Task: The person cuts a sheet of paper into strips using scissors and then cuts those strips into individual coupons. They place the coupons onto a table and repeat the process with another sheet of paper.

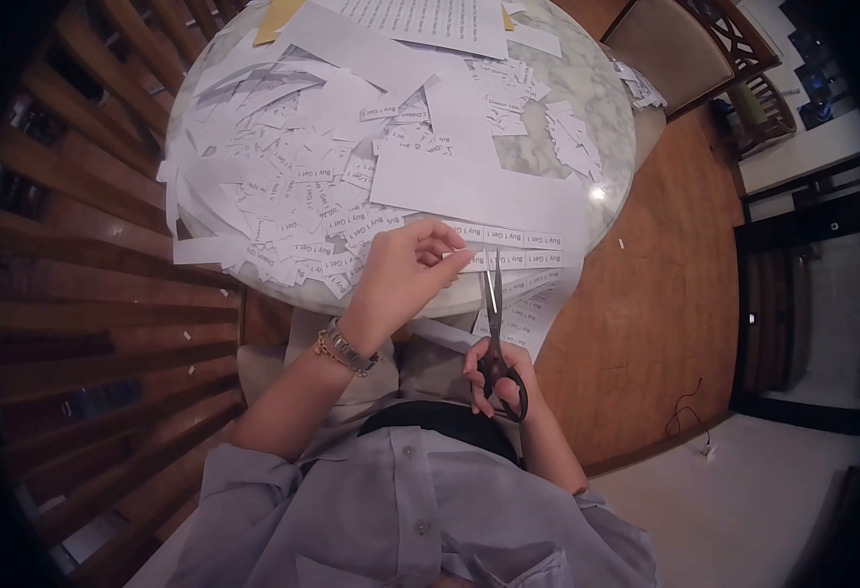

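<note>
My left hand (412,263), with a watch and a bracelet at the wrist, pinches the left end of a printed paper strip (538,259) between thumb and fingertips. "Buy 1 Get 1" repeats along the strip in boxes. My right hand (500,380) grips black-handled scissors (494,333), fingers through the loops. The slightly parted blades point away from me and meet the strip just right of my left fingertips. A printed sheet (530,318) with similar rows hangs over the table's near edge, partly below the strip.
Many small cut slips (288,196) cover the left of the round marble table (616,147). Blank paper offcuts (469,186) and a printed sheet (430,22) lie farther back. More slips (572,139) sit at right. A chair (670,44) stands beyond; a wooden slatted railing (106,235) runs along the left.
</note>
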Available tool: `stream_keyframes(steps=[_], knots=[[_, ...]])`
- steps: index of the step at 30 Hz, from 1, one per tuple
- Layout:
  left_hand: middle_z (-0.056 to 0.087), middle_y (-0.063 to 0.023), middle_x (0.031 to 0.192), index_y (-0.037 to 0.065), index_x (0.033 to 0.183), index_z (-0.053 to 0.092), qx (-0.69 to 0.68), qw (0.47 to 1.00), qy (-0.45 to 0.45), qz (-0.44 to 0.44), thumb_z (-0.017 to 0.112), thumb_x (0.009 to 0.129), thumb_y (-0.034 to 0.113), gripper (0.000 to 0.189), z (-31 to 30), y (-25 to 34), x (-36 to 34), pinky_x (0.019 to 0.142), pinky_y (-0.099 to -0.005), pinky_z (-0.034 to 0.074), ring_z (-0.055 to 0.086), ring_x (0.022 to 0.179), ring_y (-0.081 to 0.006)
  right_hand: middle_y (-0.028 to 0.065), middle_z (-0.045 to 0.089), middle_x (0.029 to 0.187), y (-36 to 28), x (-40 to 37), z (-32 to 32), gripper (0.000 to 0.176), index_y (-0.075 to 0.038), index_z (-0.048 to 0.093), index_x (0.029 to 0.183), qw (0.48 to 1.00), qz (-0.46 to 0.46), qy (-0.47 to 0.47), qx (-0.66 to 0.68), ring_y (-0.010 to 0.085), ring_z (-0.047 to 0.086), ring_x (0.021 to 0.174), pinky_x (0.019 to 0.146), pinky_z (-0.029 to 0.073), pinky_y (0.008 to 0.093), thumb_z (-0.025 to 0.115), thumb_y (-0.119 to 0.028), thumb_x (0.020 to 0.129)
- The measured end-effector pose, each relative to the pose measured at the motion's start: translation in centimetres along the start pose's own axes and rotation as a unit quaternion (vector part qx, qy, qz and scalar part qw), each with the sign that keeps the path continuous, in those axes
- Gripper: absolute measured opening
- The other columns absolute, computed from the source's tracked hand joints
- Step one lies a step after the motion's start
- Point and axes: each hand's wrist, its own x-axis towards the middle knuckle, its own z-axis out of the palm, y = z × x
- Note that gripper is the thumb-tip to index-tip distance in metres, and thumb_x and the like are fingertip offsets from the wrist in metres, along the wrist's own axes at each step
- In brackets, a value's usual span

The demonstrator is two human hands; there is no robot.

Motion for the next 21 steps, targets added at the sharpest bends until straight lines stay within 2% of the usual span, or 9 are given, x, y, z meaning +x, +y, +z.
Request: stream_keyframes(steps=[4, 21], knots=[[0.058, -0.0037, 0.068, -0.003, 0.082, 0.056, -0.018, 1.0, -0.005, 0.004, 0.061, 0.074, 0.009, 0.015, -0.1, -0.3, -0.1, 0.053, -0.0163, 0.044, 0.052, 0.058, -0.0043, -0.0001, 0.04, 0.059, -0.3, 0.6, 0.3, 0.062, 0.001, 0.045, 0.084, 1.0, 0.0, 0.017, -0.01, 0.0065, 0.042, 0.035, 0.036, 0.041, 0.0199, 0.065, -0.053, 0.061], [0.057, -0.0033, 0.067, -0.003, 0.079, 0.058, 0.001, 1.0, 0.0, 0.018, 0.061, 0.074, 0.008, 0.013, -0.1, -0.5, -0.2, 0.053, -0.0162, 0.045, 0.051, 0.058, -0.0039, 0.0, 0.039, 0.057, -0.3, 1.5, 0.4, 0.056, 0.001, 0.044, 0.084, 0.999, -0.019, 0.031, -0.016, 0.007, 0.042, 0.036, 0.034, 0.037, 0.0189, 0.064, -0.049, 0.065]])
